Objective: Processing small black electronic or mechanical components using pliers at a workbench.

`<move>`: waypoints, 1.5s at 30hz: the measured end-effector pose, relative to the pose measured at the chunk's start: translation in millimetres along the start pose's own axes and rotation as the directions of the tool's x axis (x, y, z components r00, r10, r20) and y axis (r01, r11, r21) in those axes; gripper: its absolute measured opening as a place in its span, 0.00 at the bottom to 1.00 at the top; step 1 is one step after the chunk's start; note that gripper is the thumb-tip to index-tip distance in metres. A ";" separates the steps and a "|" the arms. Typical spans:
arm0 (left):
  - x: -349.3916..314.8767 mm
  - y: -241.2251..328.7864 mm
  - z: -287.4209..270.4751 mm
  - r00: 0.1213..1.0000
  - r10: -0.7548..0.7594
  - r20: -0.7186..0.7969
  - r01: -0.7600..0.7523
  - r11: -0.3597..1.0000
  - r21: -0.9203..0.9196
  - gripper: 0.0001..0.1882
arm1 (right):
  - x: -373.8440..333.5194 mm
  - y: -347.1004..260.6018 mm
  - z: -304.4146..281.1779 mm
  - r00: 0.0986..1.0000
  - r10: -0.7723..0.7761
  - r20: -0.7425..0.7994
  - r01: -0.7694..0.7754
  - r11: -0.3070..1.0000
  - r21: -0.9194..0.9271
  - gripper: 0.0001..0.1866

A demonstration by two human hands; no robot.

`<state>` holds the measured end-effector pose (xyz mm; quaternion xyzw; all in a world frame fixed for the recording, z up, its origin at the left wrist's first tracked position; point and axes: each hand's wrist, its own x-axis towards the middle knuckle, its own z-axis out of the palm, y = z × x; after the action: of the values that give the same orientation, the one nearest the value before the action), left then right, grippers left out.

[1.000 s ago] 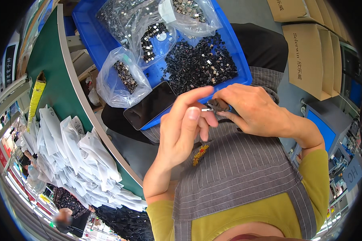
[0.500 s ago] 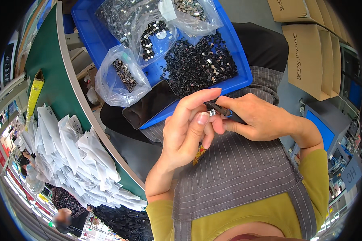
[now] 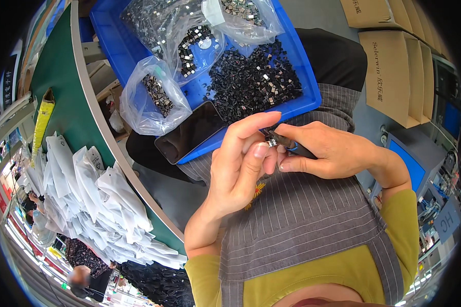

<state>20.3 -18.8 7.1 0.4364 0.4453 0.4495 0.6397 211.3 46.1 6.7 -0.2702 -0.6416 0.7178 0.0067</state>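
Over my apron, my left hand [image 3: 235, 171] pinches a small shiny metal piece [image 3: 272, 144] between thumb and fingers, its index finger stretched out. My right hand [image 3: 333, 151] grips a pair of pliers [image 3: 303, 150] with dark handles, and their jaws meet the metal piece. Just beyond both hands, a blue tray [image 3: 311, 97] rests on my lap. Loose small black and metallic parts [image 3: 246, 84] lie heaped in it. Clear plastic bags [image 3: 133, 102] of similar metal parts sit there too. A dark phone [image 3: 189, 134] lies across the tray's near left corner.
At left, a green table [image 3: 61, 110] with a pale curved edge carries a pile of white plastic pouches [image 3: 102, 204] and a yellow strip [image 3: 43, 120]. Cardboard boxes [image 3: 389, 77] stand at right, near a grey machine [image 3: 420, 148]. Another person [image 3: 79, 276] is at the far lower left.
The pliers' jaws and the metal piece have shifted slightly to the right. My right fingers have moved a little on the handles; both hands otherwise stay in place.
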 end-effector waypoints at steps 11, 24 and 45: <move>-1.9 -8.3 -1.9 0.996 0.082 -0.034 -0.083 0.996 -0.041 0.18 | 1.5 -1.0 2.6 1.000 -0.021 -0.019 0.021 1.000 -0.018 0.18; 5.1 -1.4 -8.9 0.994 -0.104 0.034 0.102 0.994 0.046 0.18 | 5.7 -7.2 -6.1 0.985 0.116 0.130 -0.113 0.993 -0.033 0.25; 9.3 -14.4 -14.3 0.902 0.415 0.115 -0.382 0.646 0.661 0.05 | 2.9 -13.4 -0.5 0.988 0.144 0.063 -0.153 0.976 0.156 0.15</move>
<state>11.1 -10.7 -11.5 0.7126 0.4842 0.3986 0.3145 204.5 49.9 18.0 -0.2976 -0.5597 0.7723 -0.0415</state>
